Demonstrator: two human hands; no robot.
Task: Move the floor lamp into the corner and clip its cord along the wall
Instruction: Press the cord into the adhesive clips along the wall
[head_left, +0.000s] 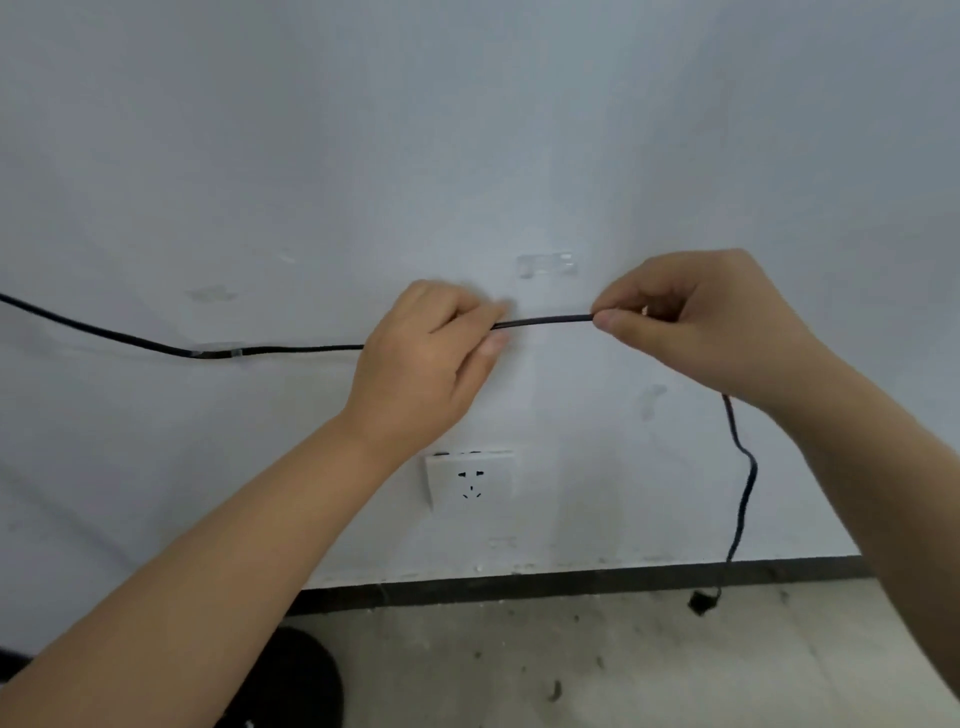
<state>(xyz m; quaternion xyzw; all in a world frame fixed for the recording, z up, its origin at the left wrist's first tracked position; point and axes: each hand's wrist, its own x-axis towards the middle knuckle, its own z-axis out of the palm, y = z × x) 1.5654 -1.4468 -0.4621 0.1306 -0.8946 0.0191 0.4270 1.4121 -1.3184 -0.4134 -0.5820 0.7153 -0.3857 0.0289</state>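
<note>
Both hands hold a black cord (543, 320) taut in front of a pale wall (467, 130). The left hand (426, 364) is closed around the cord, its thumb and fingers pinching it where it leaves the fist. The right hand (696, 322) pinches the cord between thumb and forefinger, the other fingers curled in. Between the two hands the cord runs nearly level, rising slightly toward the right.

To the left of the left hand the cord lies along the wall and passes through a small clear clip (236, 354), then climbs up and out of the picture at the left edge. Below the right hand the loose end hangs down in a wavy line, and its plug (701, 603) rests on or just above the floor (623, 665); which one I cannot tell.

A second clear clip (545, 264) is stuck to the wall just above the stretch of cord held between the hands, with no cord in it. A white socket (470, 480) sits on the wall below the left hand, above a dark skirting (519, 584). A round black base (306, 680), perhaps the lamp's, shows at the bottom left under the left forearm.
</note>
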